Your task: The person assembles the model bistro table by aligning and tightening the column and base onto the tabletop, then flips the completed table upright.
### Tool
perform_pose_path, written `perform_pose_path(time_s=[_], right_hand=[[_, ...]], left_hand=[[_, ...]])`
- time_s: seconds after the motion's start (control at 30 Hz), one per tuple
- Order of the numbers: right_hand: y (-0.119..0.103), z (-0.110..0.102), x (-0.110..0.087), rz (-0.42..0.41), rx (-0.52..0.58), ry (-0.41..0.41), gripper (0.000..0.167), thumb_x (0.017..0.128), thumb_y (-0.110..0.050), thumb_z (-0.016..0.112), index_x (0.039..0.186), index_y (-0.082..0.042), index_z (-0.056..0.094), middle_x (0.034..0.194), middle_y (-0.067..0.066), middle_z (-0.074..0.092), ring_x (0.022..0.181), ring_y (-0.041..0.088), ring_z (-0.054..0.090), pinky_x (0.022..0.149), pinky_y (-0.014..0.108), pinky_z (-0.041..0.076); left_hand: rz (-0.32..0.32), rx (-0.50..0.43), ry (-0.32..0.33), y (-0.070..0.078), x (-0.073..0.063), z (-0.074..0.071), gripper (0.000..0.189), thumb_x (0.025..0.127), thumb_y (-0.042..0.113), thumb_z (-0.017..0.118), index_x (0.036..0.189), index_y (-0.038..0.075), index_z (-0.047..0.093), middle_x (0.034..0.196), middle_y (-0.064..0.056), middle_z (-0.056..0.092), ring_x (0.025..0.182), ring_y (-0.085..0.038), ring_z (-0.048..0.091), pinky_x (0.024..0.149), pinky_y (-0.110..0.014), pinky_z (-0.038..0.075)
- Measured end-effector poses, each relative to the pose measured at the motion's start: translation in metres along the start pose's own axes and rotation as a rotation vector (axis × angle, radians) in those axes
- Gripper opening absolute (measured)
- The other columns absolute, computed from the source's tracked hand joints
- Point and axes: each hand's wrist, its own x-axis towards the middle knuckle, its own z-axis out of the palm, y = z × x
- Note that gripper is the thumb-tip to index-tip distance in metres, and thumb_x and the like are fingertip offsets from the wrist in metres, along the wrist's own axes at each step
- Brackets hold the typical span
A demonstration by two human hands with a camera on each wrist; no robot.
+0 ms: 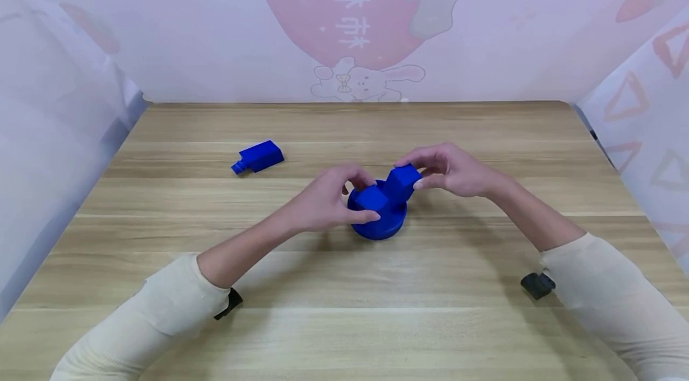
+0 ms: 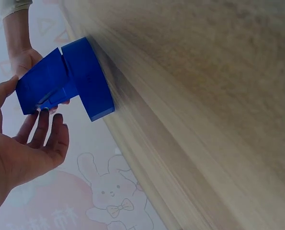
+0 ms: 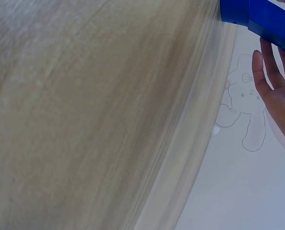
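Observation:
A blue round shallow base (image 1: 383,229) sits on the table in front of the person, with two blue blocks standing in it. My left hand (image 1: 322,200) grips the left block (image 1: 371,197), thumb on the near side and fingers on the far side. The right block (image 1: 402,182) leans outward at a tilt, pinched between the thumb and fingers of my right hand (image 1: 456,173). Seen from the left wrist, the left block (image 2: 44,81) rises from the base (image 2: 87,76) with a slanted outline. The right wrist view catches the right hand (image 3: 282,103) under a block (image 3: 271,23), partly cut off.
Another blue block with a narrow ridged peg (image 1: 262,156) lies on its side at the back left of the wooden table (image 1: 344,321). Behind the table stands a printed curtain (image 1: 204,28) with a rabbit drawing. A dark device is strapped under each forearm.

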Motion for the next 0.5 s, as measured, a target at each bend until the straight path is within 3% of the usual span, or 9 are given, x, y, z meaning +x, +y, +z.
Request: perform_pose_path(time_s=[0.23,0.4,0.5], right_hand=[[0.0007,0.0005,-0.0001,0.002,0.016,-0.005,0.038,0.093,0.015,0.064,0.132,0.012,0.062,0.132,0.028,0.064,0.113,0.023,0.069,0.093,0.034,0.059],[0.0010,0.0009,0.0000,-0.003,0.016,-0.003,0.039,0.093,0.015,0.065,0.131,0.013,0.062,0.130,0.028,0.064,0.112,0.021,0.069,0.091,0.033,0.060],[0.0006,0.0010,-0.0004,-0.008,0.008,-0.001,0.038,0.093,0.015,0.065,0.131,0.013,0.062,0.129,0.028,0.065,0.111,0.020,0.069,0.091,0.033,0.060]], left_hand=[[0.142,-0.014,-0.084,-0.0015,0.0020,-0.0018,0.044,0.090,0.006,0.075,0.132,-0.003,0.067,0.123,-0.016,0.068,0.110,-0.026,0.063,0.092,-0.040,0.056],[0.167,-0.033,-0.110,-0.0007,0.0020,-0.0028,0.043,0.094,-0.001,0.073,0.136,-0.003,0.064,0.133,-0.018,0.067,0.115,-0.027,0.063,0.095,-0.044,0.055],[0.146,-0.044,-0.106,0.0004,0.0028,-0.0019,0.046,0.094,0.000,0.073,0.139,-0.003,0.062,0.136,-0.016,0.067,0.120,-0.028,0.063,0.098,-0.045,0.054]])
